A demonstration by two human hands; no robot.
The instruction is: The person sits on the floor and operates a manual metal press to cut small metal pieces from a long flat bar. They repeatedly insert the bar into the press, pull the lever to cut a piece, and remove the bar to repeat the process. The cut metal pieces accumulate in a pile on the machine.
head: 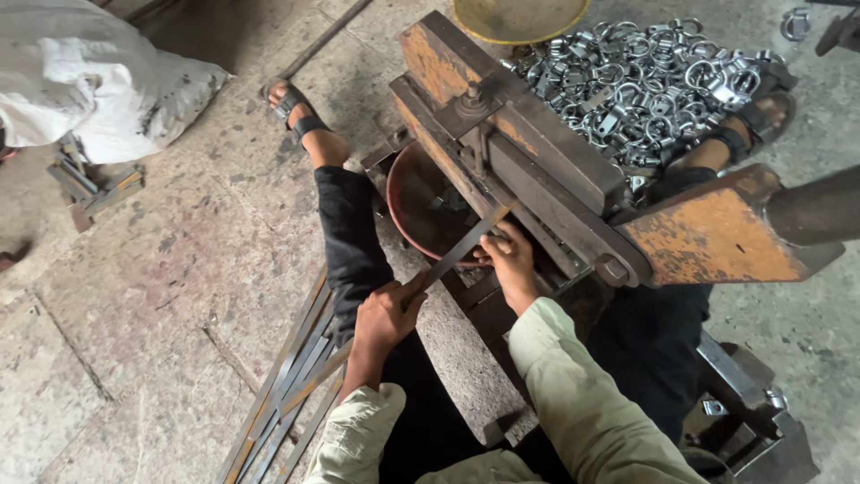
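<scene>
**Strip at the press, both hands on it**

Cracked concrete floor [134, 296] is filling my view, grey and stained, and I am looking down on a seated person whose legs are stretching out either side of a rusty orange-brown metal press [537, 170]. I am seeing the left hand [383, 315] closing around a long flat metal strip [452, 255], gripping it partway along its length. The right hand [509, 260] is pinching the same strip nearer its far end, just beside the press body, fingers curled onto it. The strip is running diagonally up from lower left, its tip reaching the machine over a round reddish pan [421, 202] sitting under the press. A bundle of similar strips [287, 394] is lying on the floor beside the left leg. Beyond the press, a heap of shiny metal rings [645, 81] is lying by the right sandalled foot [752, 121], and a white sack [90, 81] is slumping at upper left.
</scene>
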